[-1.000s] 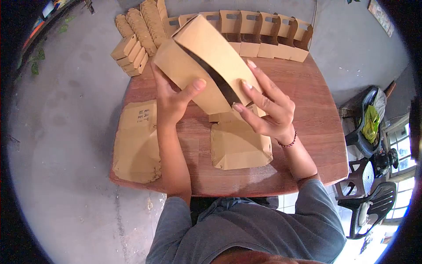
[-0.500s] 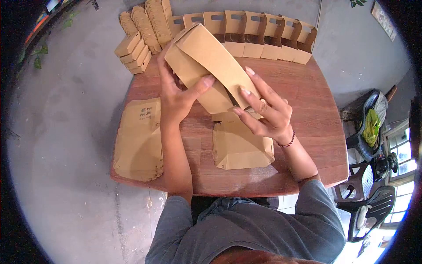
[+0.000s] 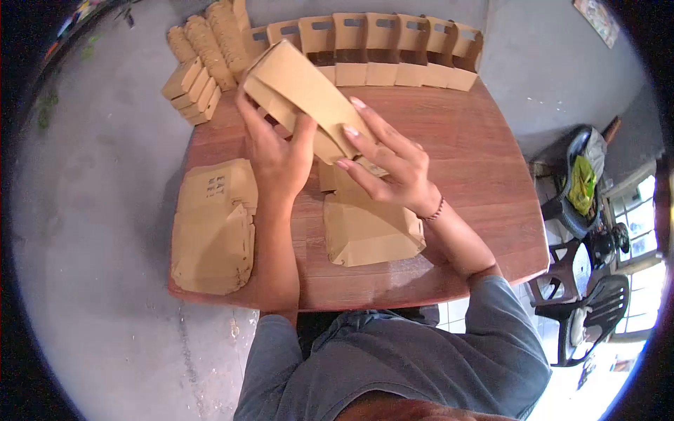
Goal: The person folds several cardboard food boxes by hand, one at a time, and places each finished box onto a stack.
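A brown cardboard box [image 3: 309, 88] is held tilted above the table, between both hands. My left hand [image 3: 281, 151] grips its left side, with the thumb tucked under the edge of the long upper flap. My right hand [image 3: 393, 165] holds the lower right end, fingertips on the flap and thumb at the bottom corner. Below the box, a flat cardboard piece [image 3: 372, 224] lies on the table. Left of my left forearm lies a pile of flat pieces [image 3: 214, 245] with printed lettering.
Cardboard carriers with handle slots [image 3: 382, 49] stand in a curved row along the back of the wooden table [image 3: 463, 140]. Small closed boxes [image 3: 191, 91] and stacks of nested cardboard [image 3: 207, 49] sit at the back left. Chairs [image 3: 597, 316] stand at the right.
The gap under the box's flap has narrowed. My left thumb has moved up to the flap's edge. Both hands and the box appear further left, as the whole view has shifted slightly.
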Demonstrator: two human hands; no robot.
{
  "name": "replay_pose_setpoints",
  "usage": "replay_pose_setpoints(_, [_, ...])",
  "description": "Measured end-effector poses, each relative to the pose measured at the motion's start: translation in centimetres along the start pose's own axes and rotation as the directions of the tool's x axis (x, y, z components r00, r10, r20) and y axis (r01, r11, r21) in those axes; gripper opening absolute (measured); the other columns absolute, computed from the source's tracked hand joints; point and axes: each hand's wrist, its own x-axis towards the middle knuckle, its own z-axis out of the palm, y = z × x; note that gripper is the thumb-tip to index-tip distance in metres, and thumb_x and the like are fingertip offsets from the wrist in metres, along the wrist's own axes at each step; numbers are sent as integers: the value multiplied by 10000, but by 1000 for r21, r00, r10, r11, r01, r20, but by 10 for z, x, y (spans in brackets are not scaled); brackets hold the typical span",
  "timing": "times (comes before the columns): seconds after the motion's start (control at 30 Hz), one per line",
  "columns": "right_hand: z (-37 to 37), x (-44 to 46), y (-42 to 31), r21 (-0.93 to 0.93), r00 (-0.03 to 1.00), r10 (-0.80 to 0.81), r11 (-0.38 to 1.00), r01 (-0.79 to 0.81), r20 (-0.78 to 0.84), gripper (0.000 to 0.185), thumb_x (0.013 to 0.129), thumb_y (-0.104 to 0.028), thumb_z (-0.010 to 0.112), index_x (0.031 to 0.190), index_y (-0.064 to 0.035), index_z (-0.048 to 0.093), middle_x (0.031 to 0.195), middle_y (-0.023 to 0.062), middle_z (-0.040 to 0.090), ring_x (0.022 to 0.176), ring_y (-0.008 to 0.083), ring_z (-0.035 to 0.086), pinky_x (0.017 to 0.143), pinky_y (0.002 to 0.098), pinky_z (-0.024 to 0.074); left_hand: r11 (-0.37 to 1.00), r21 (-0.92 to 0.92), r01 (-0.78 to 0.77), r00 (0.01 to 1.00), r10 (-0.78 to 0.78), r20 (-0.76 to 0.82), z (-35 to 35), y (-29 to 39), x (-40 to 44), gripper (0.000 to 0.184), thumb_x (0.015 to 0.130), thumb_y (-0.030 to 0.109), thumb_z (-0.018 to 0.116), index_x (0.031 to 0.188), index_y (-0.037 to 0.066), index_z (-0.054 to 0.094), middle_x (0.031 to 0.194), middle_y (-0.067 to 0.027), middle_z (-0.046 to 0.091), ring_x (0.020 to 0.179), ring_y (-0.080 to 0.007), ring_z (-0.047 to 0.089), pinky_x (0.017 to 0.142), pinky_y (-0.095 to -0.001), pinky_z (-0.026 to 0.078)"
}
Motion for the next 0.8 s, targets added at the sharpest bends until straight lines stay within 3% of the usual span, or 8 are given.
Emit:
replay_pose_setpoints(0.1, [5,0,5,20,998,-50,999,50,-25,430,802,-178,800,1205,-67,699,1388,202,563,1185,351,631,898,363,575,994,13,105,993,-106,49,14,-6,-7,640,968,280,555,1476,9,277,1501,-205,393,1320,-307,479,1075,-405,405])
replay_pose_setpoints(0.2, [5,-2,-1,73,998,-61,996,60,17,401,804,-100,736,1200,-52,695,1405,180,553,1296,384,539,1025,421,507,814,-572,104,994,-110,24,23,-27,-17,678,1058,524,270,1499,9,297,1512,-123,393,1373,-248,393,1155,-388,272])
replay_pose_setpoints(0.33, [11,-6,-7,136,995,-96,987,90,41,361,770,-41,689,1130,-41,719,1381,165,579,1314,404,515,1071,455,468,922,-384,-46,992,87,91,18,-15,-15,612,1039,442,451,1437,-15,367,1407,-152,482,1271,-226,497,1086,-388,372])
replay_pose_setpoints(0.4, [9,-3,-9,168,983,-158,976,140,96,337,735,-15,709,1071,-27,738,1337,188,610,1316,427,510,1051,497,477,926,-340,163,986,-166,22,17,-8,-8,562,980,294,627,1386,-22,400,1266,-131,551,1113,-190,563,948,-325,468])
replay_pose_setpoints(0.57, [4,3,3,166,977,-211,964,206,12,293,788,-79,730,1074,-20,718,1380,187,574,1316,401,514,1115,485,416,780,-577,241,964,-260,51,4,-6,5,522,926,244,694,1304,-49,486,1226,-141,587,1096,-190,592,942,-329,485])
replay_pose_setpoints(0.63, [-1,10,-4,162,976,101,984,-70,-191,412,811,-114,750,1200,-21,653,1397,232,538,1322,399,509,1130,486,387,757,-595,269,963,-234,137,0,-4,4,538,922,241,697,1319,-48,478,1225,-140,597,1070,-193,616,929,-336,499])
replay_pose_setpoints(0.7, [-4,9,2,65,990,91,994,-85,-104,588,878,-181,715,1389,-14,477,1393,286,508,1319,414,502,1104,459,410,717,-643,269,963,-201,179,5,6,-1,493,907,239,709,1267,-47,532,1164,-120,634,1019,-182,632,911,-324,502])
replay_pose_setpoints(0.8, [-5,9,0,336,741,536,667,-665,404,619,1008,-292,525,1479,14,266,1246,295,594,1152,405,613,964,420,482,753,-574,323,939,-179,293,6,-5,-2,483,906,260,715,1248,-40,553,1138,-105,647,991,-149,621,882,-295,493])
